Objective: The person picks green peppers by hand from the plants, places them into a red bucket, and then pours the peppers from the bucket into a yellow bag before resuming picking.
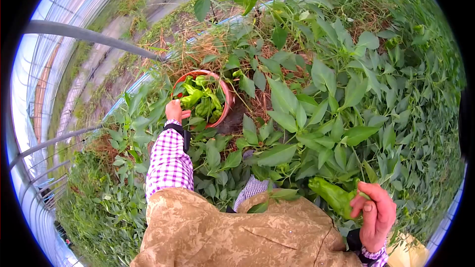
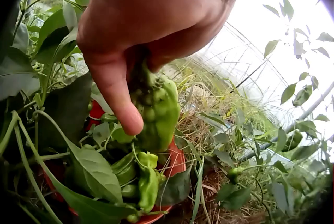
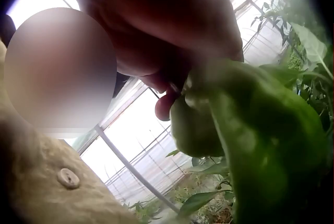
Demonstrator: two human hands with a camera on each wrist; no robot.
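My left hand [image 1: 174, 112] is at the near left rim of a red bucket [image 1: 227, 100] heaped with green peppers [image 1: 203, 96]. From the left wrist view, its thumb and fingers pinch a green pepper [image 2: 163, 112] by the stem end, and the pepper hangs over the others. Low on the right, near my body, my right hand [image 1: 378, 212] holds a large green pepper [image 1: 332, 197] with bent fingers around its stem end. Close up in the right wrist view, this glossy pepper [image 3: 271, 135] fills the lower right, with a second rounded green shape [image 3: 195, 130] beside it.
Dense pepper plants [image 1: 321, 118] surround the bucket and reach my legs. Dry straw [image 1: 262, 91] covers the soil beyond. A grey pipe [image 1: 94, 36] runs toward the bucket from the left, near the greenhouse's plastic wall [image 1: 37, 74]. A brown apron [image 1: 237, 232] covers my lap.
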